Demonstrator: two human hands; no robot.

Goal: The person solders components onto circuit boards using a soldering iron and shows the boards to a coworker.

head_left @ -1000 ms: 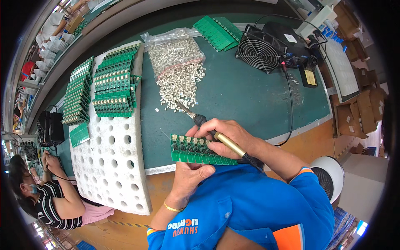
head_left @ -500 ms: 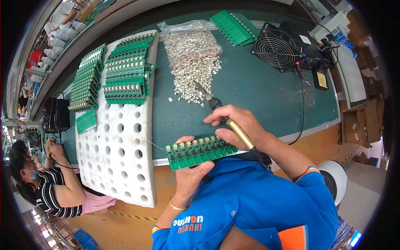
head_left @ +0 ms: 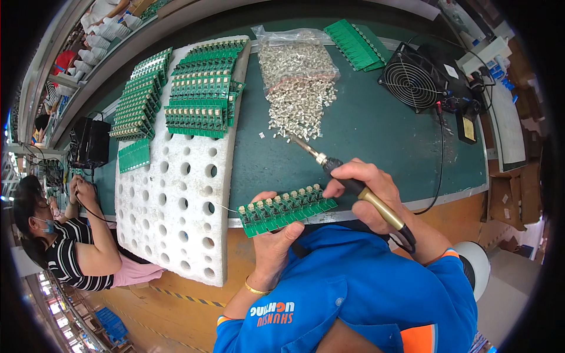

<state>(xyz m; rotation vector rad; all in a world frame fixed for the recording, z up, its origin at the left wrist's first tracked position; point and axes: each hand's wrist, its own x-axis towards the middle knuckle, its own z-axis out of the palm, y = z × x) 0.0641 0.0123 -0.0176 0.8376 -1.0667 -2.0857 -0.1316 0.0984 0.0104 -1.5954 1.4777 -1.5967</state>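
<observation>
Close in front of me, my left hand (head_left: 273, 244) grips a long green circuit board (head_left: 273, 222), thumb along its near edge. A row of small cream connectors (head_left: 279, 200) stands along the board's far edge. My right hand (head_left: 376, 191) is wrapped round a soldering iron (head_left: 379, 209) with a black grip and brass-coloured handle. Its metal tip points up and left, off the board, toward the loose white connectors (head_left: 297, 112). One or two right fingertips are near the board's right end. A thin wire (head_left: 226, 208) sticks out at the board's left end.
Left of me lies a white foam slab (head_left: 170, 217) with round holes, bearing stacked boards (head_left: 197, 94). Connectors spill from a transparent bag (head_left: 294, 59). Bare boards (head_left: 353, 44), a black fan (head_left: 412, 82) and the iron's cable (head_left: 441, 159) are right. A co-worker (head_left: 82, 247) sits left.
The view has shifted, moving the bench contents rightward in the picture. My right hand and the soldering iron have moved right, and the hand has turned. The left hand still holds the board.
</observation>
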